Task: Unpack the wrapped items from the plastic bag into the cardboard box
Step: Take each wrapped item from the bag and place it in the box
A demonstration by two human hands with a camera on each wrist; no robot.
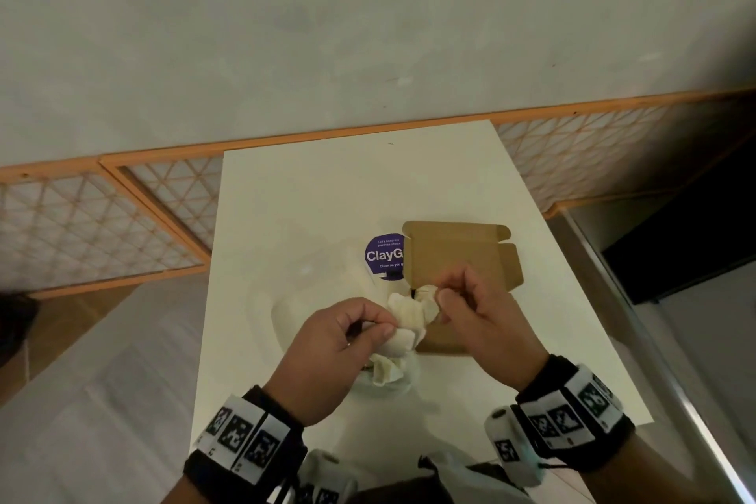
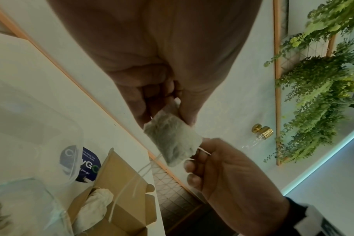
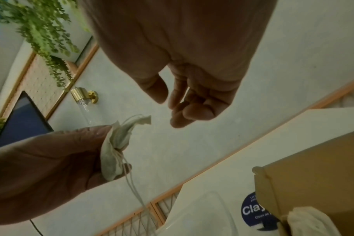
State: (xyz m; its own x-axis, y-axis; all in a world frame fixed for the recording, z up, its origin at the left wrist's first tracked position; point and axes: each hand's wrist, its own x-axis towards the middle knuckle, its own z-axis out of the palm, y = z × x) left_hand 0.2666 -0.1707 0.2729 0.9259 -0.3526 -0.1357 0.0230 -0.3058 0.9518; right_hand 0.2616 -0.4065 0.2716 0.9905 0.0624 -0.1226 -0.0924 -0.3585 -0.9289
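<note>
My left hand pinches a small white wrapped item, like a tea bag, by its top edge above the table. My right hand pinches at its far corner, where thin white strings cross the fingers. In the right wrist view the right hand's fingertips curl a little apart from the item. The open brown cardboard box lies just behind the hands, with one wrapped item inside. More wrapped items sit below my left hand in the clear plastic bag.
A clear plastic tub sits left of the box on the white table, over a purple round sticker. An orange lattice rail runs behind the table. Floor drops away on both sides.
</note>
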